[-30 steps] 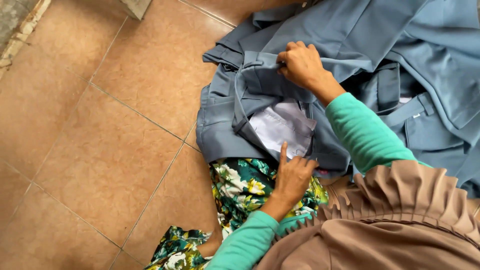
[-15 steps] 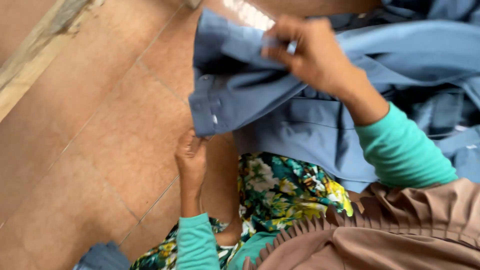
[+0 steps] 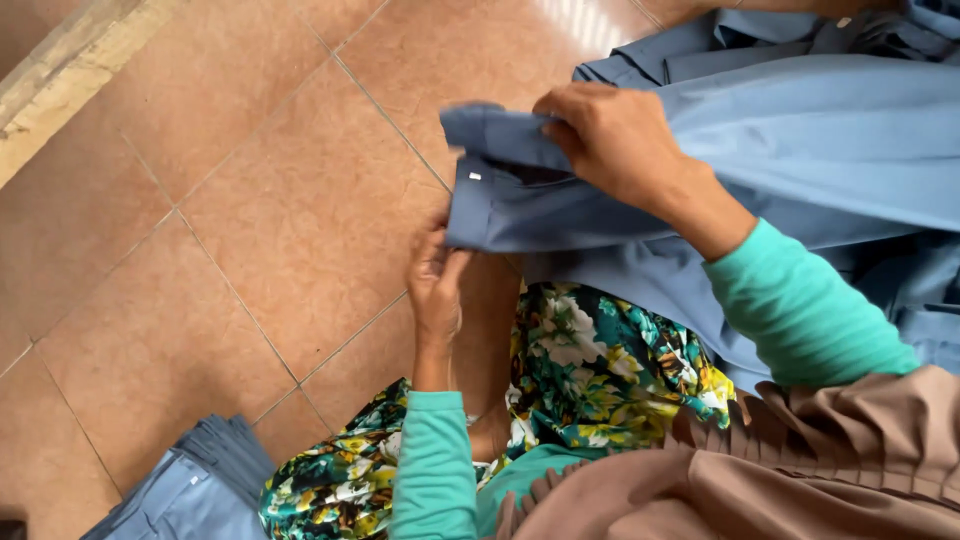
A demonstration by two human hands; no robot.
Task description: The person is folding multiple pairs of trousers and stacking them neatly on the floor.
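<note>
While my right hand [image 3: 612,140] closes over the top edge of the trousers [image 3: 700,190], its fingers curl down around the folded blue cloth and grip it tight, knuckles up. That edge is the waistband end, held up off the floor [image 3: 250,250], with a small pale button [image 3: 475,177] showing on it just left of my fingers. My left hand [image 3: 437,290] sits below, at the lower corner of the same band, thumb and fingertips pinched on the hem there; how much cloth is between them I cannot tell, since the band hides the tips. From my grip the cloth runs off to the right, over my lap and my flowered skirt [image 3: 590,360], and joins more blue cloth heaped at the upper right. Both my sleeves [image 3: 800,310] are green. A pleated tan cloth [image 3: 800,470] lies across the bottom right. Another blue folded piece [image 3: 190,480] rests on the tiles at the lower left, well apart from both hands.
</note>
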